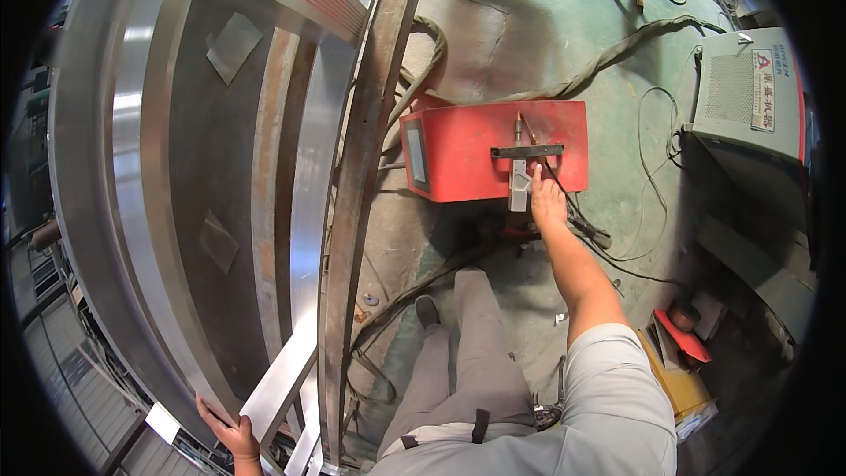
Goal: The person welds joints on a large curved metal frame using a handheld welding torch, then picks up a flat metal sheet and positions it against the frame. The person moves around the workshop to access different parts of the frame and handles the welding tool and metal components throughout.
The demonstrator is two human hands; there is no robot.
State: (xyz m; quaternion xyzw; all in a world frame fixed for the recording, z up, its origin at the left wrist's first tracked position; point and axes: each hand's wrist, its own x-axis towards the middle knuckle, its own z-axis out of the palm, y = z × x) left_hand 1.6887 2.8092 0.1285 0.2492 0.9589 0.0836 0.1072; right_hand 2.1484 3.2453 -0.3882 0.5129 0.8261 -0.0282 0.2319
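Standing beside a big metal frame (pixel 176 167), the person has both arms spread wide. At the lower left, the left hand (pixel 231 434) has its fingers curled around the bottom edge of the frame, where a shiny curved outer band meets a bright flat bar (pixel 280 392) running up and to the right. Inside the frame lie dark steel panels and a rusty strip (pixel 269 176), and a long rusty upright bar (pixel 361 167) closes off its right edge.

Next come the person's legs in grey trousers (pixel 467 361), one dark shoe (pixel 426 309) planted on the green floor (pixel 529 44) among black cables (pixel 388 317).

Further right, a red box-shaped machine (pixel 476 154) sits on the floor with a grey panel on its left face. On its top, near the right end, lies a small grey metal tool (pixel 520 178) with a dark crossbar. The right hand (pixel 547 203) reaches down to the near edge of the machine, fingertips touching the lower end of that tool; whether the fingers actually pinch it I cannot tell.

A thick grey hose (pixel 617 48) snakes across the floor behind the machine. At the right edge stands a grey cabinet (pixel 745 92) with a vent grille, and near the lower right sit a yellow box (pixel 683 383) and a red flat piece (pixel 683 335).
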